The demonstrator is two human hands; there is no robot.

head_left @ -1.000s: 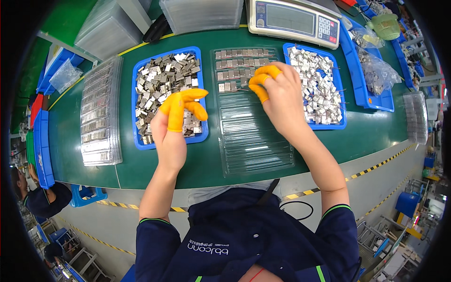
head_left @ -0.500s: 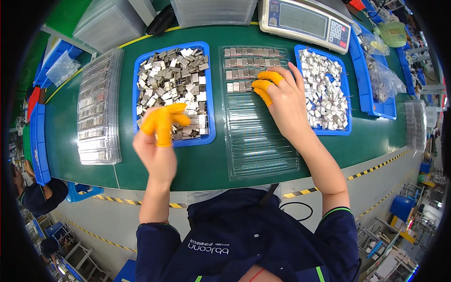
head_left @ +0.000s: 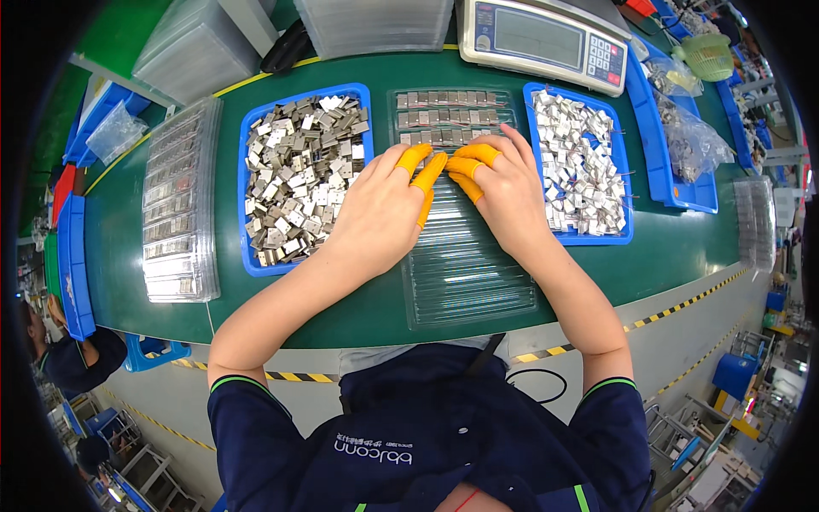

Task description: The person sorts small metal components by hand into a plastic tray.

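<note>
My left hand (head_left: 380, 205) and my right hand (head_left: 509, 188), both with yellow finger cots, meet over a clear ribbed plastic tray (head_left: 473, 294). Their fingertips are pinched close together at the tray's fourth row; the fingers hide whatever they hold. Above them, the tray's upper rows carry small silver metal connector shells (head_left: 450, 117) laid side by side, with thin reddish wires along them. To the left is a blue bin (head_left: 245, 183) heaped with loose metal shells (head_left: 299, 162). A second blue bin (head_left: 627, 183), on the right, holds small white pieces (head_left: 580, 162) with thin wires.
A stack of filled clear trays (head_left: 181, 205) stands at the left. Behind the bins are a digital scale (head_left: 537, 38) and a clear plastic box (head_left: 375, 26). Further right, a long blue bin (head_left: 653, 128) holds plastic bags (head_left: 691, 141). Another person (head_left: 81, 358) is at the far left.
My left hand has moved from over the metal-shell bin rightward to the tray, joining my right hand. My right hand has shifted slightly left and down.
</note>
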